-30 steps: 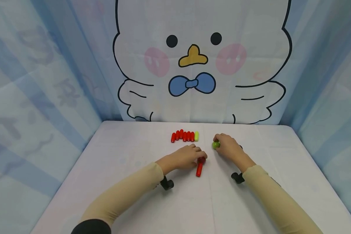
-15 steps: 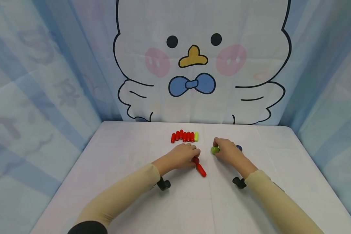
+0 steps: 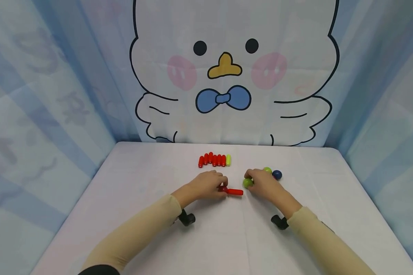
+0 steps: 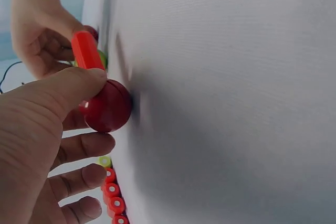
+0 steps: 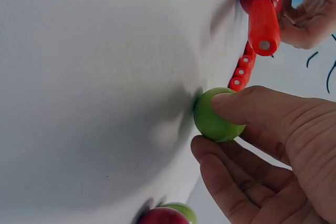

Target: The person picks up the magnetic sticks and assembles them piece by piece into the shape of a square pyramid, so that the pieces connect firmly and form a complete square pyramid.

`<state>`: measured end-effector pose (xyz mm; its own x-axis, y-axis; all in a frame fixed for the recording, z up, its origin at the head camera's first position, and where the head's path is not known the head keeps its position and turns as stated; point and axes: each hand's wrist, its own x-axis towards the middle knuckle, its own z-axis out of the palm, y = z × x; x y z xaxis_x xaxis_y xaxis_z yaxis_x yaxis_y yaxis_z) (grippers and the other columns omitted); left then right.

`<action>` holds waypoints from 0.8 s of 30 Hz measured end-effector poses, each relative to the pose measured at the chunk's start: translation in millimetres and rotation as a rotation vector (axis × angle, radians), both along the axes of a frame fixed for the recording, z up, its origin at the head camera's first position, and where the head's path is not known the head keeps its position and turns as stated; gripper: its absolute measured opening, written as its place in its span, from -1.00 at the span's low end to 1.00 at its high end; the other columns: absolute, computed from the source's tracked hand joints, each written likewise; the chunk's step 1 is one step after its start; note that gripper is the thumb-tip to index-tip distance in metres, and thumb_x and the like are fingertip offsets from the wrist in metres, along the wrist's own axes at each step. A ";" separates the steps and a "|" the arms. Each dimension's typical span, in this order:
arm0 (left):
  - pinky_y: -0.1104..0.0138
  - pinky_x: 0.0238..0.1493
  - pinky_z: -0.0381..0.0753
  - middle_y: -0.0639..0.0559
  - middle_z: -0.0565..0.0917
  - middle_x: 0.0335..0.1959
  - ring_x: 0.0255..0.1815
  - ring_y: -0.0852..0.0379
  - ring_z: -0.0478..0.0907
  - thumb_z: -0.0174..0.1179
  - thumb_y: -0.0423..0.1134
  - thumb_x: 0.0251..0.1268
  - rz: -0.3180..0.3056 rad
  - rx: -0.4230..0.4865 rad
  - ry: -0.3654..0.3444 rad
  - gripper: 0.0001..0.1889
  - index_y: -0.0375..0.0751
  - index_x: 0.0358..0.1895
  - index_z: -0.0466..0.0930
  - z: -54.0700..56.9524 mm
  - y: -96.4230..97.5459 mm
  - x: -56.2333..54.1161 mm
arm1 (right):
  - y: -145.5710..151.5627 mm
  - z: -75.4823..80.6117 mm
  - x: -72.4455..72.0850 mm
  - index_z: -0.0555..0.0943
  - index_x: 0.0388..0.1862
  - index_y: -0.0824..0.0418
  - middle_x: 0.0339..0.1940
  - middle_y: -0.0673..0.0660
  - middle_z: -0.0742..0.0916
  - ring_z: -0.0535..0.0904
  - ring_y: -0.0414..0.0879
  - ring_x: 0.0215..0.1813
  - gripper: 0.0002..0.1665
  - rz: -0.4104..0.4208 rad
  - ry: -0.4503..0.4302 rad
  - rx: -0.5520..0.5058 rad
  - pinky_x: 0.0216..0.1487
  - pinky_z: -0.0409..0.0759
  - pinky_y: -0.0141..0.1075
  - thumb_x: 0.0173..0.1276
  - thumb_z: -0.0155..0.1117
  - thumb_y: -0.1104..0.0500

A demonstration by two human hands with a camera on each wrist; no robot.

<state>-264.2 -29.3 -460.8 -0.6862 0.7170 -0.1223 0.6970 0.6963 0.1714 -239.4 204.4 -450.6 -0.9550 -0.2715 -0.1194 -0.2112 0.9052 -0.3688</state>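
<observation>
My left hand (image 3: pixel 206 185) pinches a dark red ball (image 4: pixel 108 109) between thumb and fingers, low over the table. A red magnetic rod (image 3: pixel 235 192) sticks out from that ball, pointing toward the right hand; in the right wrist view its free end shows a pale metal tip. To the right, my right hand (image 3: pixel 264 184) holds a green ball (image 5: pixel 214 121) between thumb and fingertips. The green ball and the rod's free end are close but apart in the head view. The underside of each hand's grip is partly hidden.
Several red rods (image 3: pixel 215 160) stand in a row behind the hands, with a yellow-green rod (image 3: pixel 228 160) at the row's right end. Beyond the right hand lie a second green ball (image 3: pixel 267 170), a blue ball (image 3: pixel 277 175) and another red ball (image 5: pixel 165 217).
The red rod has swung from pointing toward the front edge to pointing right. The left hand shifted left with the red ball, and the right hand drew the green ball nearer, uncovering balls behind it.
</observation>
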 end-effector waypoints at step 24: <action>0.43 -0.20 0.52 0.21 0.59 -0.29 -0.20 0.22 0.46 0.33 0.13 0.38 0.040 0.045 -0.042 -0.65 0.05 0.07 0.67 -1.1 -8.9 2.3 | 1.1 -0.3 23.8 0.66 0.02 0.19 -0.14 0.07 0.75 0.61 -0.11 -0.17 -0.64 0.036 -0.027 -0.128 0.00 0.72 -0.16 0.24 0.50 0.33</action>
<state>-261.8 -38.2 -461.9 -0.7095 0.6946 -0.1193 0.6604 0.7143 0.2317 -215.6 205.5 -450.9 -0.9415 -0.3197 -0.1068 -0.2309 0.8425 -0.4867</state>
